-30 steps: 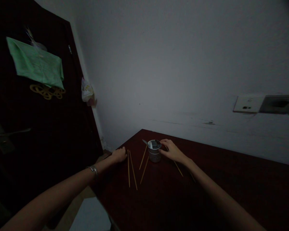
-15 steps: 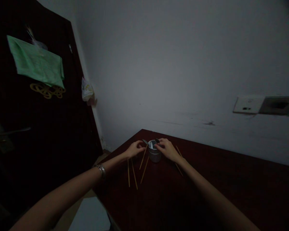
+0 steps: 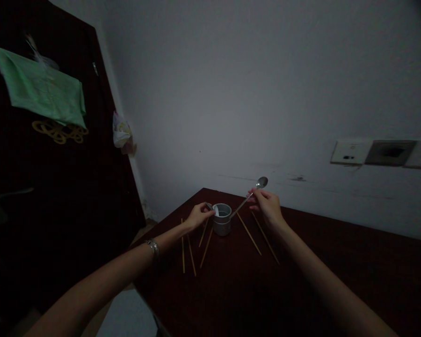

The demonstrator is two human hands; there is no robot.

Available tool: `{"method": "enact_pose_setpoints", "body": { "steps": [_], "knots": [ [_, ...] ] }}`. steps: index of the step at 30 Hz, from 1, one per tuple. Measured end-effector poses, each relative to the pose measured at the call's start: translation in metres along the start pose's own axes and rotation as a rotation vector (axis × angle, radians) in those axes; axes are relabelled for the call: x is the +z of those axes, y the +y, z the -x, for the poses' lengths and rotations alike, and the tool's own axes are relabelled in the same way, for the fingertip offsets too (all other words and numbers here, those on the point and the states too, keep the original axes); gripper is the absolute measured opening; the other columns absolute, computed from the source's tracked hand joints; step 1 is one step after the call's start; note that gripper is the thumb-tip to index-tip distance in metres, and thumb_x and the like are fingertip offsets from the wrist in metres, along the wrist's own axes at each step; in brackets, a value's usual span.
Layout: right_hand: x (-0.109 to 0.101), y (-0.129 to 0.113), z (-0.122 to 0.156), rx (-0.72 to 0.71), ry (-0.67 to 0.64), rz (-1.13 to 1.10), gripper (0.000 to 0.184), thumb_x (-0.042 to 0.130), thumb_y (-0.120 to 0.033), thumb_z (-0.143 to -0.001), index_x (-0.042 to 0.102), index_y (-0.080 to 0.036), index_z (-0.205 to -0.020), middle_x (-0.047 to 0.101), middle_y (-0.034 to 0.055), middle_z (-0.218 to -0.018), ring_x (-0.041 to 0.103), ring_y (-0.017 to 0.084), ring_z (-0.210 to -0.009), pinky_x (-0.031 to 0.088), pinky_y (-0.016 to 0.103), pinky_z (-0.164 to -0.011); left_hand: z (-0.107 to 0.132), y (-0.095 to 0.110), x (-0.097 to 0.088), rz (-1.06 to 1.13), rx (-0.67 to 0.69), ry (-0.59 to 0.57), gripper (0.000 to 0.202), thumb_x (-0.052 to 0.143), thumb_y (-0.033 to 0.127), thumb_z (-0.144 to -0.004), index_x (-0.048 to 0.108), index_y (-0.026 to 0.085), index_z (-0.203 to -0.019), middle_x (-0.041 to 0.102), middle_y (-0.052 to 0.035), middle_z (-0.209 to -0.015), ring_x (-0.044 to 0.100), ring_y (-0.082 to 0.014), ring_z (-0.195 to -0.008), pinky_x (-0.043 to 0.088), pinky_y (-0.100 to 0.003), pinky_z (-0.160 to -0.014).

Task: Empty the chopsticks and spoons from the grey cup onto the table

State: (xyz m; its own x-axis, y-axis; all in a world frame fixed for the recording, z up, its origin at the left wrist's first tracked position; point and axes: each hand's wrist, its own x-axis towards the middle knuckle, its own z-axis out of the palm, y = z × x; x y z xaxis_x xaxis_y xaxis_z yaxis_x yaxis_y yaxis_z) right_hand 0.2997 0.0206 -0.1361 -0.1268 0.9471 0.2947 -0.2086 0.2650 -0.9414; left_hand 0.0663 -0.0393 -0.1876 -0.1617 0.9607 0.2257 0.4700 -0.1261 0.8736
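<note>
A round grey metal cup (image 3: 222, 227) stands on the dark table. My right hand (image 3: 269, 208), right of the cup, pinches a long-handled metal spoon (image 3: 262, 182) near its bowl. The bowl points up, and the thin handle slants down to the cup's right side. At the cup's left rim, my left hand (image 3: 198, 216) is closed on a dark metal spoon (image 3: 208, 206), of which only the head shows. A white piece (image 3: 216, 210) leans inside the rim beside my fingertips; its kind is unclear.
Several thin wooden chopsticks lie on the table (image 3: 231, 290), some left of the cup and two chopsticks (image 3: 249, 233) on the right. Behind rises a wall with sockets (image 3: 351, 152). A dark door with a green cloth (image 3: 44, 89) is at left, a pale surface (image 3: 128, 313) below.
My right hand has moved right and up from the cup, drawing the long spoon out. My left hand has closed in on the left rim. The view has shifted slightly.
</note>
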Motion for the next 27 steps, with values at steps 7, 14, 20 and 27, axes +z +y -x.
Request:
{"method": "enact_pose_setpoints", "body": {
  "steps": [7, 14, 20, 27],
  "knots": [
    [-0.020, 0.060, 0.032, 0.459, -0.382, 0.382, 0.025, 0.049, -0.023, -0.079, 0.056, -0.012, -0.057, 0.057, 0.0026, -0.048, 0.054, 0.009, -0.037, 0.039, 0.015, -0.030, -0.009, 0.019, -0.005, 0.038, 0.042, 0.044, 0.035, 0.061, 0.042, -0.067, 0.056, 0.013, -0.086, 0.049, 0.0026, -0.061, 0.044, -0.0063, -0.045, 0.035, -0.016, -0.035],
    [-0.011, 0.089, 0.054, 0.585, -0.530, 0.598, 0.025, 0.045, -0.017, -0.078, 0.050, -0.013, -0.053, 0.055, 0.0018, -0.042, 0.055, 0.011, -0.036, 0.040, 0.016, -0.030, -0.037, 0.075, -0.036, 0.263, 0.125, 0.221, 0.039, 0.062, 0.039, -0.067, 0.053, 0.013, -0.094, 0.062, -0.0081, -0.085, 0.055, -0.0091, -0.055, 0.037, -0.014, -0.034],
    [0.002, 0.091, 0.057, 0.562, -0.596, 0.737, 0.026, 0.041, -0.016, -0.078, 0.048, -0.014, -0.053, 0.057, 0.0046, -0.045, 0.057, 0.014, -0.037, 0.045, 0.020, -0.034, -0.065, 0.078, -0.078, 0.311, 0.152, 0.451, 0.041, 0.058, 0.045, -0.069, 0.052, 0.012, -0.094, 0.063, -0.0081, -0.078, 0.055, -0.0080, -0.052, 0.038, -0.014, -0.038],
    [0.004, 0.093, 0.062, 0.270, -0.583, 1.067, 0.021, 0.039, -0.021, -0.081, 0.056, -0.009, -0.078, 0.066, 0.0169, -0.075, 0.064, 0.021, -0.058, 0.046, 0.024, -0.044, -0.073, 0.016, -0.096, -0.080, -0.242, 0.410, 0.037, 0.055, 0.044, -0.073, 0.053, 0.012, -0.091, 0.062, -0.0060, -0.072, 0.052, -0.0065, -0.047, 0.038, -0.015, -0.039]
  ]
}}
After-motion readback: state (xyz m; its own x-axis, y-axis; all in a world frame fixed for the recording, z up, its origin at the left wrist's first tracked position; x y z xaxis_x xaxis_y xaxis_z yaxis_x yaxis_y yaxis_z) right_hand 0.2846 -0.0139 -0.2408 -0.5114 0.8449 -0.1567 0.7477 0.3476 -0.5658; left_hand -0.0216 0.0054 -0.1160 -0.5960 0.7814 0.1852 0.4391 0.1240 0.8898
